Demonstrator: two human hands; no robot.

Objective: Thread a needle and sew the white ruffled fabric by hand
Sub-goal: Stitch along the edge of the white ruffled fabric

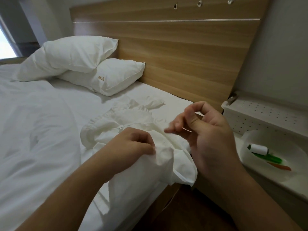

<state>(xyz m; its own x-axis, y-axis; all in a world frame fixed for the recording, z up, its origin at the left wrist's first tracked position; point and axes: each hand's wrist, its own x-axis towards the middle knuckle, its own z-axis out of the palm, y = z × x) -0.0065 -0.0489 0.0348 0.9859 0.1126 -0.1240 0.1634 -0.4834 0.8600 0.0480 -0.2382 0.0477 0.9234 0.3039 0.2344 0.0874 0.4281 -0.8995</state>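
The white ruffled cotton fabric [133, 130] lies at the centre of the frame, draped over the edge of the white-sheeted bed [41, 130]. The left hand [131, 144] pinches a fold of this fabric at lower centre, fingers curled round it. The right hand [205, 130], right of centre, is raised just above the fabric with thumb and fingers drawn together; whether they hold a needle or thread cannot be told, since neither is visible. The step in hand appears to be drawing a stitch through. Keep the fold taut under the left hand and pull evenly, without puckering the ruffle. A white thread spool [258, 149] rests in the white round dish [250, 139] at right.
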